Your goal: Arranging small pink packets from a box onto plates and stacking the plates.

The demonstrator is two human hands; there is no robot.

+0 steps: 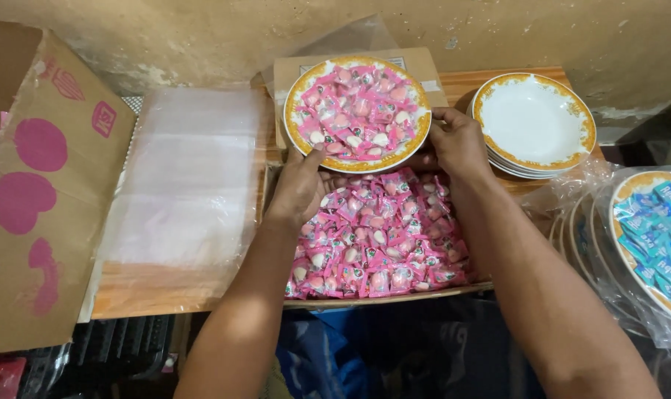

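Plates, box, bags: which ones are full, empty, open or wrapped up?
Candy plate: heaped with pink sweets, held level over the box.
Left hand: grip on the plate's near rim.
Right hand: grip on the plate's right rim.
Candy box: open, full of pink wrapped sweets.
White plates: stacked, top one empty.
Blue candy plate: filled, wrapped in clear plastic.
Plastic bags: flat, empty pile.
Cardboard flap: folded open.

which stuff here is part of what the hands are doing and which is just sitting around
In hand:
- left hand and right hand, holding the gold-rimmed plate
- pink wrapped candies heaped on that plate
- box of the same pink candies below it

Lying about:
- stack of empty plates
- clear plastic bags
- cardboard flap with pink shapes
- bagged plates of blue candies
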